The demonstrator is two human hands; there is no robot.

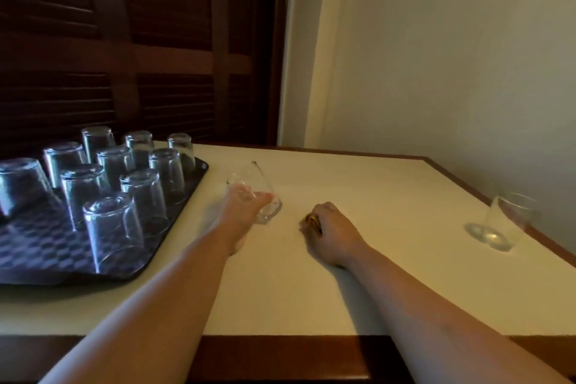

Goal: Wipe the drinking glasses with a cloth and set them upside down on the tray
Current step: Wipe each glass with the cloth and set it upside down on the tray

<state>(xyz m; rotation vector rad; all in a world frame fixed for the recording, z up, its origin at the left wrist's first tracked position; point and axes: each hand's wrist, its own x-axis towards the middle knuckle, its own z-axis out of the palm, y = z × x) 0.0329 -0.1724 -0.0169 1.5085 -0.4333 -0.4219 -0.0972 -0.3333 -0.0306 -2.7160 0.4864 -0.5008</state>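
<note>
Clear, smooth glass, a tapered tumbler (260, 196), is held in the left hand (241, 212) above the cream worktop (280, 290), just right of the tray (37, 243). The fingers (265, 196) wrap its wall. It is tilted well off upright, with its long axis running from far-left to near-right and the thicker end seemingly at the near-right. Blur makes it hard to tell which end is the mouth.

The right hand (330, 234) rests on the worktop just beside it, fingers curled tight round a bunched yellowish cloth (313, 220), of which only a scrap shows.

The dark tray has rounded corners, a raised rim and a chequered surface. Ten upturned glasses (112, 227) stand on it in close rows, bases up, filling most of it. A strip of chequered surface lies bare along its near edge.

One more glass (505, 221) stands upright, well apart, near the worktop's right edge, which is trimmed in dark wood like the near edge. Between the hands and that glass the matte surface lies open. A pale wall (436, 56) and a dark louvred door (156, 40) stand behind.
</note>
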